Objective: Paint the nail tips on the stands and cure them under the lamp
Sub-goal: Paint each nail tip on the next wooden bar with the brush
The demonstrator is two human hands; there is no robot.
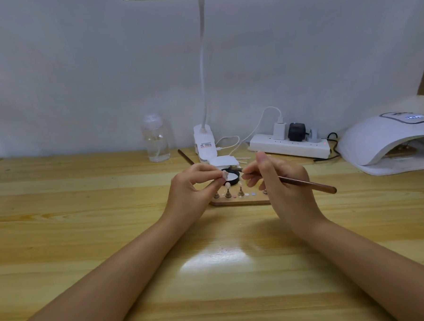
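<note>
Copper-brown wooden brush (303,181) gripped pen-style in my right hand (281,181); small pale nail tip on its stand (224,175) pinched in my left hand (195,185) above the flat wooden stand board (240,202) — painting step, by my judgement. Next calls for loading bristles at the round black jar of white gel (232,176), then a steady stroke. Tip — glossy, translucent-pink, too small for detail; white domed curing lamp (386,141) far right.

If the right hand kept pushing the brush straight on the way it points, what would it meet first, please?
Probably the nail tip pinched in the left hand; the right hand aims the brush leftward at it, though depth is unclear.
</note>
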